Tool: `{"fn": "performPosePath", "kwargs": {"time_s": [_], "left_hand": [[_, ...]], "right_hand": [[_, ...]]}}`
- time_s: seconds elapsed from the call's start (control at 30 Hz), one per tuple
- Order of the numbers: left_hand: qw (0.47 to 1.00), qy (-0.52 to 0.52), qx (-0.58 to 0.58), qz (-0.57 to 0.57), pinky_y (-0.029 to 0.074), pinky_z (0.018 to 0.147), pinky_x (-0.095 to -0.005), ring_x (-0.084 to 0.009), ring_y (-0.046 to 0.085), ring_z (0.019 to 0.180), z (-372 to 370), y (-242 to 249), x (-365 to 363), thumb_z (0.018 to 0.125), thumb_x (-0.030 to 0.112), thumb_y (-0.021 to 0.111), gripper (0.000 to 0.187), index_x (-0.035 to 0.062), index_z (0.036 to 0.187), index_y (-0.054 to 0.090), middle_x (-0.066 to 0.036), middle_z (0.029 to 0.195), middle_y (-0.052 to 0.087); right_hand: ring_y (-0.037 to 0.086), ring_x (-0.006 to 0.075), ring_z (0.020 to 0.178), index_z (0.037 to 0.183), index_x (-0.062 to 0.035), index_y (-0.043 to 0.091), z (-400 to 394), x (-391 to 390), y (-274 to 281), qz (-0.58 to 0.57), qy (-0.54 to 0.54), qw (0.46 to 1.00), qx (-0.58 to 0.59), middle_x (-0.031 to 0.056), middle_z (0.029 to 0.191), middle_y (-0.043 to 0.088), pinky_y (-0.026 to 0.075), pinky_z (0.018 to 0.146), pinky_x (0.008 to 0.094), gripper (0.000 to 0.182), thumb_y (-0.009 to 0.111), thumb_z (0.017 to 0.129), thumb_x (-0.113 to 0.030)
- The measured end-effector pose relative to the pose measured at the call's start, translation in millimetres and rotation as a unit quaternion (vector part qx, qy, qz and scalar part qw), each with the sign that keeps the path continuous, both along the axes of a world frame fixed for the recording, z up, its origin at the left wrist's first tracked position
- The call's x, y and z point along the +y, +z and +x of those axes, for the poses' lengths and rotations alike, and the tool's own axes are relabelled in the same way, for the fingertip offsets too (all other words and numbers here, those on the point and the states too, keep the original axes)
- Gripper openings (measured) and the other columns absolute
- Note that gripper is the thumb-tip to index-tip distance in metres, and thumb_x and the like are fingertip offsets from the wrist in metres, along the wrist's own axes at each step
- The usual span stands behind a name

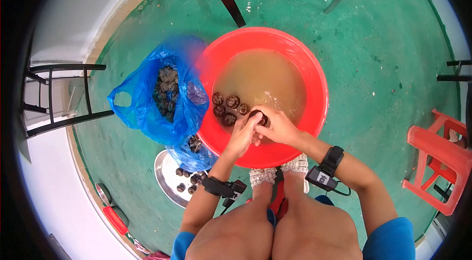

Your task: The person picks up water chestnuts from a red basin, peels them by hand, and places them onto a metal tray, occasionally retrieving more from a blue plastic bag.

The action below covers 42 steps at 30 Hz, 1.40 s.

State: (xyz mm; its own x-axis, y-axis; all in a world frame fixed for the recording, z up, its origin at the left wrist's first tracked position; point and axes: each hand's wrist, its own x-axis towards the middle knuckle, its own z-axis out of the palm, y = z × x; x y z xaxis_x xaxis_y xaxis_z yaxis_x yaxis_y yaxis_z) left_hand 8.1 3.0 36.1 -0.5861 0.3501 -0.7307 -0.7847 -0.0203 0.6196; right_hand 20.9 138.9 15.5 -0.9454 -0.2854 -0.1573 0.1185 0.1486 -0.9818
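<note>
Dark brown and wet-looking, one round bulb [259, 118] is held between two bare hands in the head view, over the near part of a red plastic basin [316, 80]. Its skin is almost black, with a slight shine; fingers cover part of it. The grip of the right hand [279, 127] is curled, thumb and fingers pinching the bulb from above and the side. The grip of the left hand [240, 138] is partly closed, its fingers bent against the same bulb from the lower left.

Murky, tan water [268, 75] fills the basin's bottom. Five similar bulbs [228, 119] sit grouped near the basin's left edge, round and dark brown, with paler markings on some tops.

Green floor [364, 88] lies beneath the basin. Just beside the basin's left edge, an open blue plastic bag [189, 117] shows clumped, greyish, mud-coated lumps [168, 80]. Below it is a smaller blue bag [189, 162], overlapping a round metal plate [166, 180] that holds several small dark bulbs [181, 187].
</note>
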Motion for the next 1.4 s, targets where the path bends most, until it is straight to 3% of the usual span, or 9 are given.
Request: {"fn": "performPosePath", "kwargs": {"time_s": [0.23, 0.3, 0.5, 0.63, 0.7, 0.83, 0.9, 1.17, 1.4], "left_hand": [[0.999, 0.043, -0.024, -0.021, 0.034, 0.036, -0.0198, -0.0071, 0.044, 0.048, 1.1, -0.7, 2.9, 0.081, 0.035, 0.048, 0.031, 0.0056, 0.089, 0.049, 0.000, 0.060, 0.046], [0.998, 0.051, -0.022, -0.024, 0.034, 0.035, -0.0200, -0.0073, 0.044, 0.046, 2.3, -2.5, 2.5, 0.082, 0.035, 0.047, 0.030, 0.0052, 0.088, 0.049, -0.001, 0.060, 0.046], [0.996, 0.013, 0.085, -0.016, 0.036, 0.036, -0.0231, -0.0105, 0.046, 0.046, 5.0, -7.6, -3.2, 0.087, 0.034, 0.036, 0.032, 0.0053, 0.085, 0.049, -0.002, 0.060, 0.049], [0.999, 0.048, 0.003, 0.007, 0.033, 0.033, -0.0228, -0.0108, 0.044, 0.041, 3.1, -9.6, -4.4, 0.084, 0.039, 0.037, 0.036, 0.0053, 0.081, 0.048, -0.002, 0.060, 0.049], [0.997, 0.057, -0.036, 0.029, 0.033, 0.033, -0.0231, -0.0114, 0.044, 0.042, -1.3, -0.5, -1.5, 0.084, 0.040, 0.037, 0.035, 0.0063, 0.081, 0.048, -0.002, 0.060, 0.048], [0.987, 0.084, -0.127, 0.049, 0.026, 0.034, -0.0213, -0.0095, 0.040, 0.041, -8.6, 8.7, 1.8, 0.084, 0.041, 0.037, 0.031, 0.0110, 0.080, 0.045, 0.002, 0.055, 0.043], [0.986, 0.073, -0.142, 0.042, 0.023, 0.035, -0.0204, -0.0088, 0.038, 0.041, -8.0, 6.1, -1.2, 0.084, 0.042, 0.037, 0.031, 0.0121, 0.080, 0.044, 0.003, 0.053, 0.041], [0.994, 0.005, -0.092, 0.055, 0.025, 0.033, -0.0197, -0.0074, 0.036, 0.039, -7.6, 8.3, 2.5, 0.085, 0.047, 0.030, 0.041, 0.0102, 0.074, 0.044, 0.002, 0.049, 0.038], [0.993, 0.097, -0.068, 0.008, 0.020, 0.025, -0.0222, -0.0096, 0.032, 0.029, -7.3, 7.4, 5.9, 0.083, 0.033, 0.036, 0.030, 0.0070, 0.070, 0.043, 0.000, 0.047, 0.039]], "right_hand": [[0.059, 0.0277, 0.070, 0.104, -0.0030, 0.045, -1.1, -0.2, -1.0, 0.059, 0.003, 0.997, 0.040, 0.0158, 0.087, 0.055, 0.048, 0.061, 0.0336, 0.039, 0.057, 0.070, -0.017], [0.055, 0.0333, 0.079, 0.104, -0.0051, 0.044, -3.1, 0.8, 1.7, 0.104, 0.033, 0.992, 0.060, 0.0164, 0.094, 0.054, 0.045, 0.067, 0.0396, 0.042, 0.054, 0.070, -0.028], [0.054, 0.0324, 0.084, 0.105, -0.0070, 0.044, 0.9, 0.4, 2.0, 0.158, 0.027, 0.981, 0.109, 0.0152, 0.099, 0.053, 0.045, 0.065, 0.0403, 0.045, 0.055, 0.071, -0.033], [0.054, 0.0327, 0.080, 0.102, -0.0060, 0.045, 0.3, 2.5, 8.9, 0.159, 0.022, 0.980, 0.120, 0.0149, 0.094, 0.054, 0.044, 0.064, 0.0402, 0.044, 0.055, 0.071, -0.036], [0.053, 0.0322, 0.074, 0.099, -0.0048, 0.046, -3.0, 4.6, 13.6, 0.262, 0.038, 0.944, 0.198, 0.0155, 0.088, 0.053, 0.043, 0.063, 0.0398, 0.044, 0.055, 0.071, -0.038], [0.051, 0.0315, 0.069, 0.094, -0.0040, 0.047, 0.4, 5.3, 10.6, 0.264, 0.049, 0.945, 0.186, 0.0148, 0.079, 0.053, 0.041, 0.062, 0.0392, 0.043, 0.055, 0.070, -0.039], [0.052, 0.0306, 0.071, 0.090, -0.0035, 0.049, -1.7, 7.1, 16.9, 0.325, 0.016, 0.913, 0.245, 0.0141, 0.077, 0.055, 0.041, 0.061, 0.0386, 0.041, 0.055, 0.070, -0.039], [0.055, 0.0352, 0.068, 0.091, -0.0044, 0.047, 0.7, 2.5, 14.3, 0.193, 0.026, 0.972, 0.133, 0.0172, 0.077, 0.056, 0.042, 0.057, 0.0432, 0.035, 0.052, 0.074, -0.035], [0.053, 0.0390, 0.064, 0.094, -0.0063, 0.042, -0.4, -8.3, 20.5, 0.131, -0.019, 0.990, 0.039, 0.0201, 0.068, 0.055, 0.041, 0.056, 0.0459, 0.033, 0.045, 0.078, -0.035]]}}
